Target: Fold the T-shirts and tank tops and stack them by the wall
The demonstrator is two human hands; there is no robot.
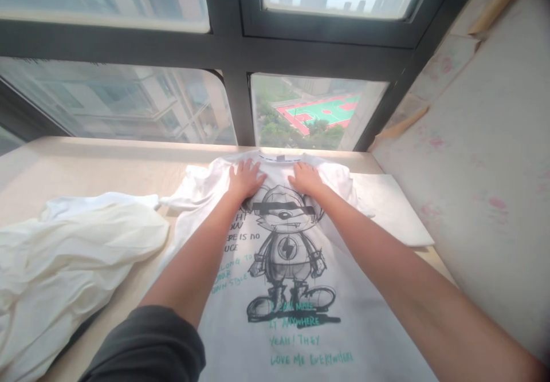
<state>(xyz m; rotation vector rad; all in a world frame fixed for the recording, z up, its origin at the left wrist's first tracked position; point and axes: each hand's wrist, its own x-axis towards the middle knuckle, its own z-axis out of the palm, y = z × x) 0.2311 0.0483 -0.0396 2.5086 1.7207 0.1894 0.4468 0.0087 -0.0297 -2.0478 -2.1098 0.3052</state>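
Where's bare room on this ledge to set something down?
Widest bare patch: the ledge at far left, between window frame and cream garment pile. A narrow strip lies between that pile and the printed T-shirt. Crowded at right: white sheet beside the wall; left hand and right hand flat by the shirt's collar.

A pale wooden tabletop point(107, 167) runs along under the window point(129, 104) and ends at the wall on the right. A white T-shirt point(369, 336) lies spread flat on it, print side up and collar toward the window, showing a black cartoon figure and green lettering. Just to its left a cream garment point(73, 250) lies in a crumpled heap. On the right a flat white sheet point(391, 210) lies partly under the T-shirt's sleeve.
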